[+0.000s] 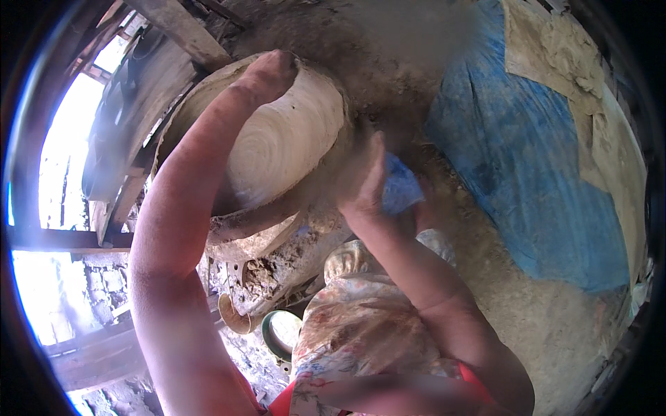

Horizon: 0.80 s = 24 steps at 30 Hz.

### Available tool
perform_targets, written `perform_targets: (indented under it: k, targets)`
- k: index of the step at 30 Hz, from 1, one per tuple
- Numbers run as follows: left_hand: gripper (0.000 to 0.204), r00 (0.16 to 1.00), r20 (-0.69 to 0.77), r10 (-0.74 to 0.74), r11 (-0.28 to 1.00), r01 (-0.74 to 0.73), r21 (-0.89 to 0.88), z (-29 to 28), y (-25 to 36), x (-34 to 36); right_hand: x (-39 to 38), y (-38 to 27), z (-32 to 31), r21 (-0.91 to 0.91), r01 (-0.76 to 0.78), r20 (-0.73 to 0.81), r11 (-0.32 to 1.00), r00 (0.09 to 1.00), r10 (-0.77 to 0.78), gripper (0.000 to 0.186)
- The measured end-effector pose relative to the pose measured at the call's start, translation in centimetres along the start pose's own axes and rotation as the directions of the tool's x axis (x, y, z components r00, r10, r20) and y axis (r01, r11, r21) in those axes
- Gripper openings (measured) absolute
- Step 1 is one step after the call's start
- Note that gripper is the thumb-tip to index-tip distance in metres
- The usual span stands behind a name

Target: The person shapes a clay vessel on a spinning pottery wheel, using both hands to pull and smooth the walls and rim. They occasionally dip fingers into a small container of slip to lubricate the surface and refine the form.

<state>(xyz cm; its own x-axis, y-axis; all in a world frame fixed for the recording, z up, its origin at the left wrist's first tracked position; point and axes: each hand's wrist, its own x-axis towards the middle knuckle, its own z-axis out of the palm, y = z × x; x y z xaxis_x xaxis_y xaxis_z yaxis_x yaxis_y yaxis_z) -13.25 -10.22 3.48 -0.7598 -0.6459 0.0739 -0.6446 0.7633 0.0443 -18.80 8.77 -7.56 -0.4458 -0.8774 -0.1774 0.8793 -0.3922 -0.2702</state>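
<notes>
A large round clay basin [277,139], pale inside with ring-like marks, tilts in front of me. Over its far rim reaches my left hand [269,76], closed, with the fingers curled down at the edge and partly hidden. At the basin's right side is my right hand [362,177], its thumb raised and its fingers stretched along the outer wall; the fingertips are blurred. Whether the right palm presses on the clay I cannot tell.
Below the basin lies a support with clay scraps [260,274]. Nearer me are a curved tan piece [234,315] and a green-rimmed bowl [281,333]. Wooden beams [180,31] stand at the left. A blue tarp [527,166] covers the ground on the right, beside tan sheeting [548,55].
</notes>
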Motion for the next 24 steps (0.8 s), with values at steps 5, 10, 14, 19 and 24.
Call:
perform_targets:
  k: [5,10,14,19,24]
  targets:
    - [0.016,0.913,0.310,-0.263,0.902,0.348,-0.257,-1.8,-2.0,-5.9,2.1,-2.0,-2.0,-0.030,-0.126,0.061,0.992,0.990,0.127,0.065]
    - [0.034,0.934,0.115,-0.340,0.771,0.346,-0.535,-2.8,-1.7,-9.3,2.6,-2.5,-1.1,-0.042,-0.284,0.206,0.958,0.936,0.286,0.067]
    - [0.052,0.935,0.024,-0.353,0.801,0.315,-0.509,-2.6,-0.9,-8.3,0.3,-3.1,-1.3,-0.017,-0.205,0.223,0.979,0.953,0.203,0.069]
    - [0.064,0.952,0.227,-0.206,0.950,0.250,-0.185,-1.4,1.3,-6.9,0.3,-3.0,-0.6,-0.107,-0.198,0.265,0.974,0.939,0.220,0.066]
    - [0.061,0.930,0.321,-0.180,0.827,0.320,-0.462,-0.9,6.5,-9.3,-1.0,-1.3,-0.1,-0.159,-0.227,0.174,0.961,0.952,0.253,0.071]
